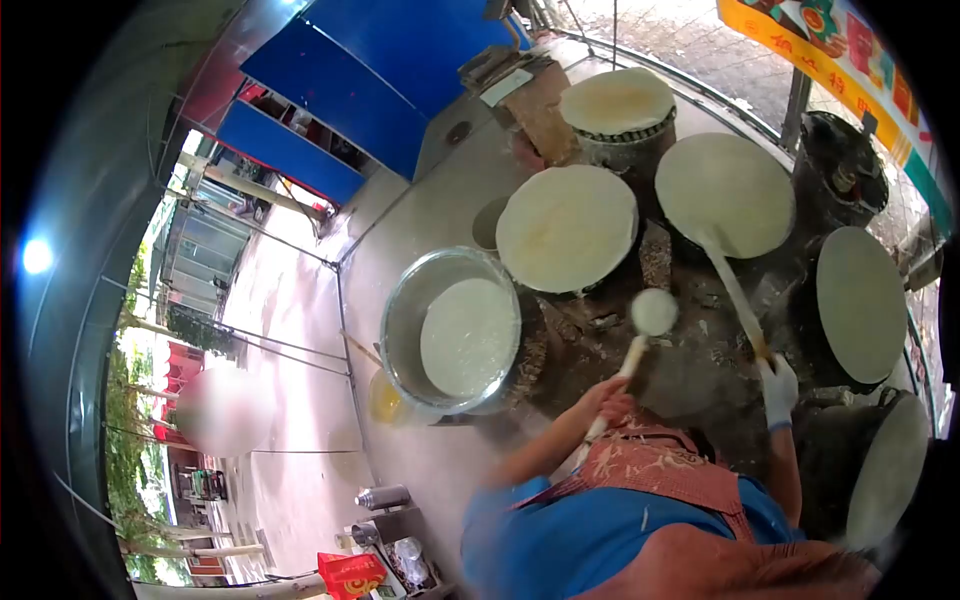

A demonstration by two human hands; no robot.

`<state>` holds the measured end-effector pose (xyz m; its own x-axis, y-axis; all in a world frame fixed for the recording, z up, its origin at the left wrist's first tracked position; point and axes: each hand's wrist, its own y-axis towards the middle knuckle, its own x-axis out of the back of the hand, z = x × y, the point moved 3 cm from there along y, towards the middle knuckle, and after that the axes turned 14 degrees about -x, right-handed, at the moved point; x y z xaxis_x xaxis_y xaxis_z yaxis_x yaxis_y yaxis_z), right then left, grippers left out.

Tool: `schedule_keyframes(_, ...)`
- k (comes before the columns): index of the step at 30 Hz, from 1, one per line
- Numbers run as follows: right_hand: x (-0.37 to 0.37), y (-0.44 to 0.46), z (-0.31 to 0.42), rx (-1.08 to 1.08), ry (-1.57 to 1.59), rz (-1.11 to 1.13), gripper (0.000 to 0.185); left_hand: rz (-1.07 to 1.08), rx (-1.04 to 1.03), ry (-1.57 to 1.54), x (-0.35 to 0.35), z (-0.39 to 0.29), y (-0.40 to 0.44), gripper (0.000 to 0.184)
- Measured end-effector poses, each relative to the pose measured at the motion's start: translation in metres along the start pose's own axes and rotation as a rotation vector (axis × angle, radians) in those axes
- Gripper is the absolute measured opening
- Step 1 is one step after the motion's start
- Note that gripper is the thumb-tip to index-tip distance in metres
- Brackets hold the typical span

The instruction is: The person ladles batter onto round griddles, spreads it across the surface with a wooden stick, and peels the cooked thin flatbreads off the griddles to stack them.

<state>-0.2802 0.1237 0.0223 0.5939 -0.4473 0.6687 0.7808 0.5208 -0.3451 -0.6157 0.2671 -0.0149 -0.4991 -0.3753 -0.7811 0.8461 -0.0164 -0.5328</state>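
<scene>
My left hand [607, 400] is bare and wrapped round the pale handle of a ladle [655, 312]. The ladle's round bowl looks full of white batter and hangs over the dark, spattered work surface. On my right hand [778, 392] is a white glove, closed round a long wooden spatula [738, 300]. The spatula's far end touches the pale batter layer on a round griddle [728, 190]. To the left of the ladle stands a large metal basin [390, 335] holding white batter [468, 338].
Other round griddles carry pale sheets: a pancake [567, 228], another pancake [618, 100] behind it, and more along the right [862, 305]. A dark bucket [842, 170] stands at far right. Blue panels [330, 90], a red bag [350, 575] and a printed banner [860, 75] surround the stall.
</scene>
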Motion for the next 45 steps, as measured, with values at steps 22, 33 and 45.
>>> schedule_keyframes(22,-0.198,-0.052,0.17,0.603,-0.555,0.103,0.047,0.379,-0.681,-0.562,0.099,-0.027,-0.205,0.031)
schedule_keyframes(33,-0.386,-0.01,0.325,1.13,-0.752,0.177,0.054,0.354,-0.528,-0.496,0.173,-0.025,-0.23,0.02)
schedule_keyframes(45,-0.347,0.036,0.424,0.929,-0.608,0.085,0.026,0.144,-0.503,-0.426,0.193,-0.085,-0.263,0.031)
